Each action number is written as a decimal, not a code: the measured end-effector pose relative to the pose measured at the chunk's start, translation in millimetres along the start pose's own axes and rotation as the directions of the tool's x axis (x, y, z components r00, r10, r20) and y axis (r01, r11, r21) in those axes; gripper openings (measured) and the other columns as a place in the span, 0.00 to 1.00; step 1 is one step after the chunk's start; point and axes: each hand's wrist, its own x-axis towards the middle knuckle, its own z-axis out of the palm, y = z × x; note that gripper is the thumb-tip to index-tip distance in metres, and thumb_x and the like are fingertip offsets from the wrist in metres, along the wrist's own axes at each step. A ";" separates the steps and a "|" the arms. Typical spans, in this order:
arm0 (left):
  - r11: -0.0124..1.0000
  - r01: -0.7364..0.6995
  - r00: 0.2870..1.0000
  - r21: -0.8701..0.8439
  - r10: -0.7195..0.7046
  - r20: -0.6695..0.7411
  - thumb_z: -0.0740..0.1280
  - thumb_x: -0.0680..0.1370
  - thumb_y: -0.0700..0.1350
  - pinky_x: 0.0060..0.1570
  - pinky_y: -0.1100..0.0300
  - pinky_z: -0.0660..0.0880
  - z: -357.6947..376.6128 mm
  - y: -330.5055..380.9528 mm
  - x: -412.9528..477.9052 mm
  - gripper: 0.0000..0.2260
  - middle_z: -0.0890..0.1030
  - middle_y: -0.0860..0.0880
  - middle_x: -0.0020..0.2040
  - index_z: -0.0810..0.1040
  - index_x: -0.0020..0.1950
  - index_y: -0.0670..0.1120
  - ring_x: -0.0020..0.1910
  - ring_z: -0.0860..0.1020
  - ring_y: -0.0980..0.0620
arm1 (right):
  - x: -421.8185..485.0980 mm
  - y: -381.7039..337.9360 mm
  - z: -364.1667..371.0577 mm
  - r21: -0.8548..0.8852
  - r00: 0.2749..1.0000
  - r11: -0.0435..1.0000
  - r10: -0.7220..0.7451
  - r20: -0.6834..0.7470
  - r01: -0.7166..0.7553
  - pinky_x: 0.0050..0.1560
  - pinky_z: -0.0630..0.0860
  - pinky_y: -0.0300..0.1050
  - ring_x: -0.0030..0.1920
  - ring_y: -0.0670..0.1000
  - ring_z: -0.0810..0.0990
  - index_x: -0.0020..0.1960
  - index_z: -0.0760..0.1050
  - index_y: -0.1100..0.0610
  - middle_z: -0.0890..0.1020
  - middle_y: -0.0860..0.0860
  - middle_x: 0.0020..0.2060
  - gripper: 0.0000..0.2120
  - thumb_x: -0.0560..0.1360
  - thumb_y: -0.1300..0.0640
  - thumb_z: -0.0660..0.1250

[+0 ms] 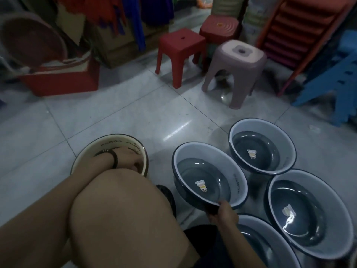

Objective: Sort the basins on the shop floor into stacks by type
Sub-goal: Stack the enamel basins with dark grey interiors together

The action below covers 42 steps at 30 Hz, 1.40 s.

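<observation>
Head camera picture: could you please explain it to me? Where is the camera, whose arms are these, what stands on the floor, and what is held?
There is no machine here. A person wears the camera on the head, so it looks down at their own knee and two bare hands. On the tiled floor stand a cream basin and four grey basins. The left hand reaches into the cream basin; the knee hides part of it, so its grip is unclear. The right hand holds the near rim of the grey basin beside the knee. Plastic stools stand behind.
</observation>
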 end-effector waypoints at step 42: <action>0.198 -0.008 0.667 -0.980 -0.729 -0.153 0.68 0.77 0.32 0.64 0.40 0.78 100.2 -261.8 88.6 0.34 0.78 0.42 0.67 0.63 0.81 0.51 0.60 0.78 0.39 | 32.1 103.1 321.1 -0.471 0.489 0.166 -0.091 0.868 0.867 0.50 0.81 0.42 0.52 0.43 0.81 0.75 0.76 0.48 0.83 0.45 0.53 0.22 0.82 0.62 0.68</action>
